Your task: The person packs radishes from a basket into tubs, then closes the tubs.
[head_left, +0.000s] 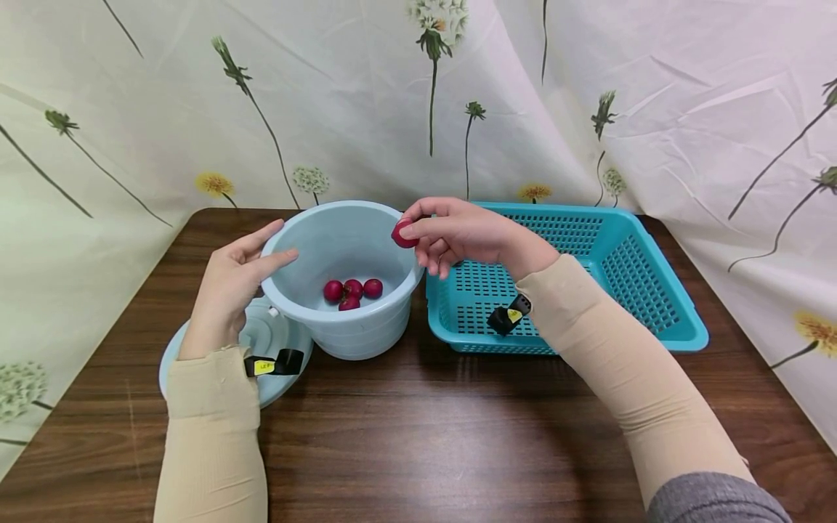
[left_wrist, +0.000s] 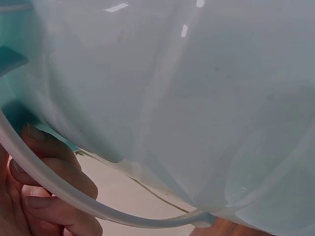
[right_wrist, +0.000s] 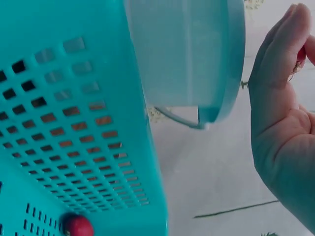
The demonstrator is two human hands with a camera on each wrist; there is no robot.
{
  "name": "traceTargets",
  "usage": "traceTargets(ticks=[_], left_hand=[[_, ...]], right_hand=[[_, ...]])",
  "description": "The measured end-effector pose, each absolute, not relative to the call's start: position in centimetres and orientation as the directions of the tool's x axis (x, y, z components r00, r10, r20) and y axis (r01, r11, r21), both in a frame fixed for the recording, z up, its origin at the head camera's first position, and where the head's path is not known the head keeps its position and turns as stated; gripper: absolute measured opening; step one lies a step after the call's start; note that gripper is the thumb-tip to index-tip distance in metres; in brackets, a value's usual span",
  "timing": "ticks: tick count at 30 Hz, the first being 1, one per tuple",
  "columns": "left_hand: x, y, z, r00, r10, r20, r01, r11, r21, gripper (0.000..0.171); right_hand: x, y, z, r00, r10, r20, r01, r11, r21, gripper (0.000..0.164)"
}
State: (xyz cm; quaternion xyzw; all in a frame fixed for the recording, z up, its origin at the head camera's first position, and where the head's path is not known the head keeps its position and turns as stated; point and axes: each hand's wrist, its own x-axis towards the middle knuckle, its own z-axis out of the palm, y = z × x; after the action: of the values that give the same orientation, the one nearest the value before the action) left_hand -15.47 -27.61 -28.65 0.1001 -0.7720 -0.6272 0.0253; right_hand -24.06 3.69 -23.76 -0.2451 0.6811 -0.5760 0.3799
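In the head view my right hand [head_left: 461,232] pinches a small red radish [head_left: 405,234] between thumb and fingers, over the right rim of a light blue bucket [head_left: 360,338]. Several more red radishes [head_left: 351,293] lie on the bucket's floor. My left hand [head_left: 229,280] holds the bucket's left rim, its thumb over the inside edge. The left wrist view has that hand's curled fingers [left_wrist: 54,182] beside the bucket's handle [left_wrist: 74,199]. One radish [right_wrist: 78,226] lies in the turquoise basket [right_wrist: 142,172], seen in the right wrist view.
The perforated basket [head_left: 693,330] stands right of the bucket, under my right forearm. A round light blue lid [head_left: 281,385] lies on the dark wooden table [head_left: 425,436], partly beneath my left wrist. A flowered cloth [head_left: 366,109] hangs behind the table.
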Motion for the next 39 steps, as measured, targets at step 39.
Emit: traceTargets(ticks=[39], left_hand=[[-15.5, -27.7, -28.7, -0.979, -0.18, -0.093, -0.128, 0.194, 0.973, 0.069]], right_hand=[[-22.7, -0.1, -24.1, -0.628, -0.726, -0.28, 0.086, 0.293, -0.952, 0.027]])
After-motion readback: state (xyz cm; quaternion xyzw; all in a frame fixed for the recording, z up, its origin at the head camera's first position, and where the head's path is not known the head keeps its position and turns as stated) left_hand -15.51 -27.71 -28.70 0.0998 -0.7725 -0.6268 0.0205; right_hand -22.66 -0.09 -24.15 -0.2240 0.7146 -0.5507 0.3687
